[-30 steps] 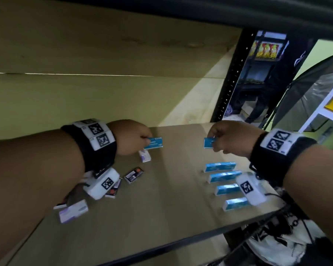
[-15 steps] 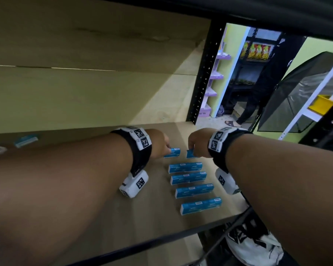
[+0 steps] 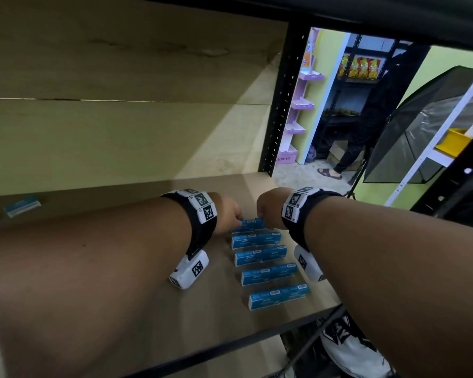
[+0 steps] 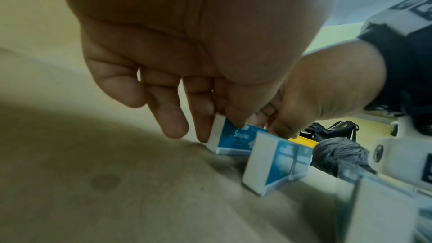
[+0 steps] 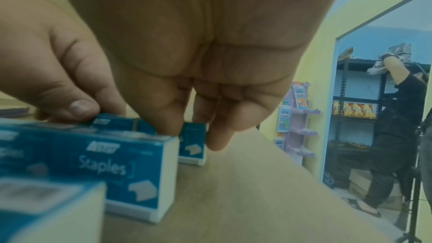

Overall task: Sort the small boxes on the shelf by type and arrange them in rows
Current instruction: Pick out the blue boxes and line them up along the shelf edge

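Several rows of blue staples boxes (image 3: 260,255) lie on the brown shelf board (image 3: 216,323), each row two boxes end to end. Behind the rearmost row my left hand (image 3: 231,214) pinches one blue staples box (image 4: 233,139) by its left end. My right hand (image 3: 268,211) pinches a second blue box (image 5: 191,141) from the right. The two held boxes (image 3: 250,223) meet end to end and sit low on the board. In the right wrist view my left thumb (image 5: 79,106) rests on the left box (image 5: 112,122).
Another blue box (image 3: 22,207) lies far left near the back wall. A black perforated upright (image 3: 281,105) stands at the shelf's right rear corner. Beyond it are a person (image 3: 350,148), a purple display stand (image 3: 298,118) and a lighting umbrella (image 3: 421,126).
Both hands have come together, carrying their blue boxes to the spot behind the rows, where the boxes now touch. My view has swung right, so the mixed boxes at left are out of sight.
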